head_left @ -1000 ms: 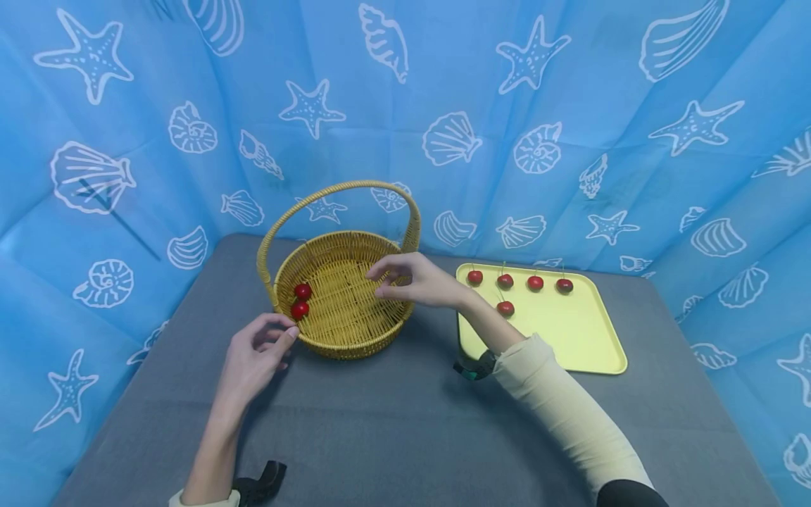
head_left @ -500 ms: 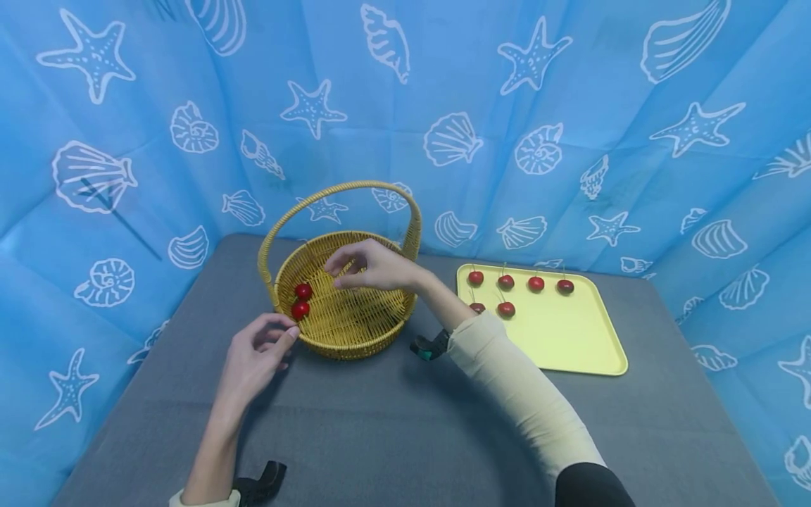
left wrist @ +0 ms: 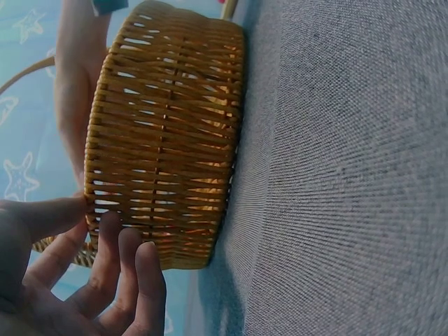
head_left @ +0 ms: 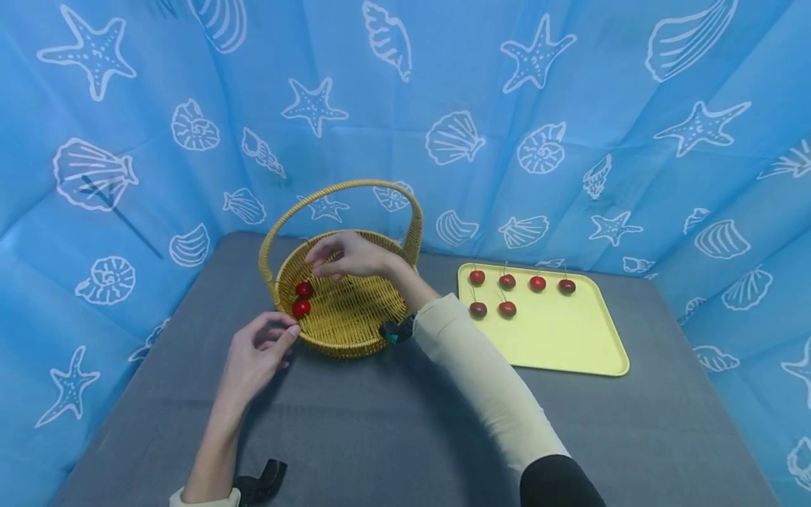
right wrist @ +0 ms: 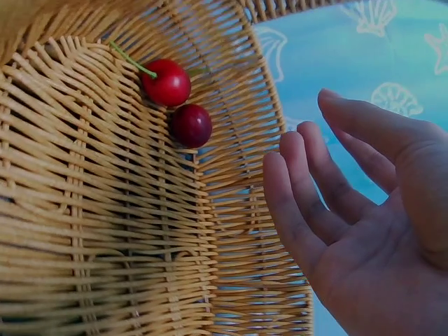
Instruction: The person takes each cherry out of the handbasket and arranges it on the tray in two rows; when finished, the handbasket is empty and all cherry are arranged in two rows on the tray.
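A yellow wicker basket (head_left: pixel 355 331) with a tall arched handle stands left of the middle. Two red cherries (right wrist: pixel 166 82) lie together inside it, against its left wall. My left hand (head_left: pixel 253 355) pinches the basket's near-left rim between thumb and forefinger, while the other fingers lie close to the outer weave in the left wrist view. Above the inside of the basket is my right hand (head_left: pixel 351 255), fingers loosely bent, its fingertips a little above the cherries in the head view. Nothing shows between its thumb and fingers (right wrist: pixel 276 175) in the right wrist view.
A pale yellow tray (head_left: pixel 557 334) lies to the right, with several cherries (head_left: pixel 507 309) with stems in rows at its far left part. Grey cloth (head_left: pixel 355 429) covers the table. A blue curtain (head_left: pixel 380 105) with shells and starfish hangs behind.
My right hand has moved left across the basket, towards the cherries at its left wall. The arm has uncovered the tray's near-left cherry. The left hand stays at the rim.
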`<state>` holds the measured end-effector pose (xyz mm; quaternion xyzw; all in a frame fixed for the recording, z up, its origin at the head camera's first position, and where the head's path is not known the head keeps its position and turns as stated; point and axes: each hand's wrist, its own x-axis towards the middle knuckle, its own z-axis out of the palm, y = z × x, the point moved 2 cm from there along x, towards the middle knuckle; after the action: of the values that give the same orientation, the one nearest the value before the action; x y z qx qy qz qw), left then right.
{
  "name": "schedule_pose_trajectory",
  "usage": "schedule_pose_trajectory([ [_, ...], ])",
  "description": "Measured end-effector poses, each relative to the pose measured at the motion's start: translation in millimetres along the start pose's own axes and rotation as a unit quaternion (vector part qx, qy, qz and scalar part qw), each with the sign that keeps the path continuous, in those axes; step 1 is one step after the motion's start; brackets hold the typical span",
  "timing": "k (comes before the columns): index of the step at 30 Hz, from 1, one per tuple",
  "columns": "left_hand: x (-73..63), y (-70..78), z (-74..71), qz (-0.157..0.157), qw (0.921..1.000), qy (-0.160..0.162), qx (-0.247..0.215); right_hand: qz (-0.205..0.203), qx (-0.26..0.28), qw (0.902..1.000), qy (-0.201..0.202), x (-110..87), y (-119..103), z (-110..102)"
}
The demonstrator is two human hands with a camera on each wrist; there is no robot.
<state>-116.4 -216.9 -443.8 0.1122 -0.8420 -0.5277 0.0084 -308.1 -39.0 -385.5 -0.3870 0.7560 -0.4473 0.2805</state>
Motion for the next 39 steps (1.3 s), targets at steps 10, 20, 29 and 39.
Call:
schedule_pose_trajectory([
  [10, 0.5, 0.4, 0.0, 0.004, 1.0, 0.001, -0.007, 0.025, 0.048, 0.9983, 0.021, 15.1, 22, 12],
  [20, 0.5, 0.5, -0.8, -0.005, 1.0, -0.005, -0.005, 0.072, 0.058, 0.9953, 0.028, 24.7, 37, 31],
  [29, 0.9, 1.0, -0.5, -0.017, 0.9998, -0.01, -0.004, 0.096, 0.089, 0.9912, -0.022, 26.0, 47, 37],
  [39, 0.4, 2.0, -0.4, -0.015, 0.9998, -0.008, -0.003, 0.08, -0.004, 0.9955, -0.051, 23.1, 46, 38],
])
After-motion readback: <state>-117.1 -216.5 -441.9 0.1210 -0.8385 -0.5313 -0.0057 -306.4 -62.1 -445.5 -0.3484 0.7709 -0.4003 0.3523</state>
